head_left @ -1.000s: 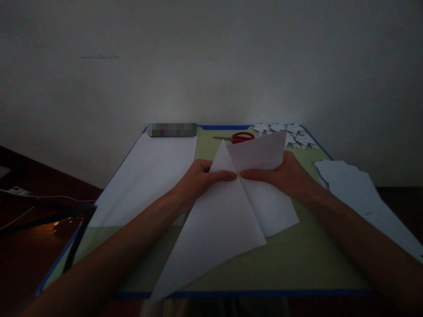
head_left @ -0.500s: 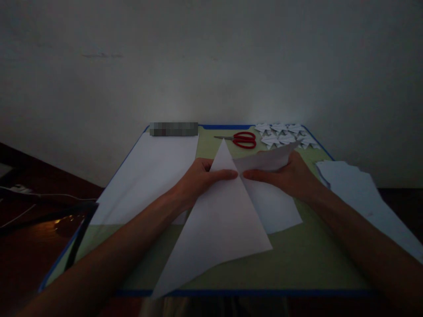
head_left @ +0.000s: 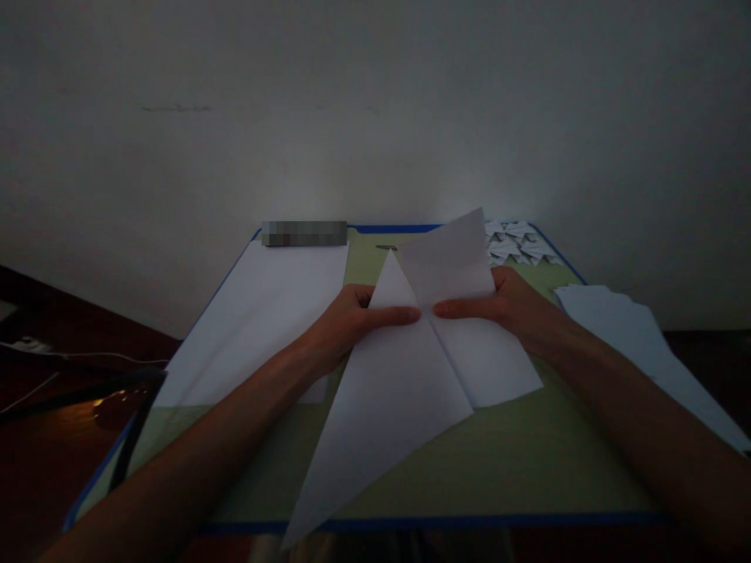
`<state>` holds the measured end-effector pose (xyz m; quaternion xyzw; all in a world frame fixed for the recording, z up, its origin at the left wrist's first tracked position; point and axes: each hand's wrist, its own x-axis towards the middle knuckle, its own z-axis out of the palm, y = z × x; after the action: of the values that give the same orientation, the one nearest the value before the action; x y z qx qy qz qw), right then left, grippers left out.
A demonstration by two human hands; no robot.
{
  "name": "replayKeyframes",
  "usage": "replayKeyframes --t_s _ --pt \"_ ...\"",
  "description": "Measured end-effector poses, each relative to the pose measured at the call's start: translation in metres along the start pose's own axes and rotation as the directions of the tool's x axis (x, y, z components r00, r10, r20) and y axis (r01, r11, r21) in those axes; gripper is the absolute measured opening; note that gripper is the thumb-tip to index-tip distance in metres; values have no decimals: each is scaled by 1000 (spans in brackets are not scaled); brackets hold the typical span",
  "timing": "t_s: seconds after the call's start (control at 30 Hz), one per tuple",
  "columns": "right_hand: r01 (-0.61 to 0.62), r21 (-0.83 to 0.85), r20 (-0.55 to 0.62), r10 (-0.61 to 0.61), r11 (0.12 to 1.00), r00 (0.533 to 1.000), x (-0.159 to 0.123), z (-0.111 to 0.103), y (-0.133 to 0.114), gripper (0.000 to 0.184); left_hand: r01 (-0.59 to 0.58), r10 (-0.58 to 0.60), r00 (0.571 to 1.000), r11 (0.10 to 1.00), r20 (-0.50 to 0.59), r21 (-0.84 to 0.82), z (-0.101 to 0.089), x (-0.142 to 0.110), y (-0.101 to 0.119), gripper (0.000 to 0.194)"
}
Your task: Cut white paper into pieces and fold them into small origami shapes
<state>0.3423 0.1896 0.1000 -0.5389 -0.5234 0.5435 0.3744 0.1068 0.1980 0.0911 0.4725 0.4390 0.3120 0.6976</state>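
Observation:
A folded sheet of white paper (head_left: pixel 399 383) is held up over the table's middle. Its left part forms a long triangle with a peak at the top and a low corner reaching past the near edge. My left hand (head_left: pixel 357 317) grips this triangle, thumb across the front and fingers hidden behind. My right hand (head_left: pixel 519 309) grips the right part, thumb on its face, where a flap rises upright. The two thumb tips lie close together, on either side of the slanting edge between the parts.
On the green, blue-edged table (head_left: pixel 528 461) lie large white sheets (head_left: pixel 235 328) at left and a stack of paper (head_left: pixel 622 328) at right. Several small folded paper figures (head_left: pixel 522 246) sit back right. Behind the paper, only a scissors blade (head_left: pixel 386 248) shows.
The right flap has swung up and stands taller, now covering the red scissors handles and some paper figures. The triangle's lower edge has tilted more steeply. Both hands keep their grip.

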Motion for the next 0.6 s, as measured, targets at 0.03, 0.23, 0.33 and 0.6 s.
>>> replayKeyframes --t_s 0.03,0.23,0.33,0.6 --pt "-1 6 1 1 1000 1000 0 0 1 36 3 -3 1000 1000 6 16 -1 0 0 27" --pt "13 -42 4 -13 999 1000 1 -1 4 37 30 -29 999 999 -18 42 -1 1 1 26" --pt "-14 -74 14 15 997 1000 1 0 2 37 51 -48 998 997 -48 49 1 1 3 26" --pt "32 -182 -39 -40 983 998 -1 2 0 36 74 -70 996 996 -61 54 4 0 5 20"
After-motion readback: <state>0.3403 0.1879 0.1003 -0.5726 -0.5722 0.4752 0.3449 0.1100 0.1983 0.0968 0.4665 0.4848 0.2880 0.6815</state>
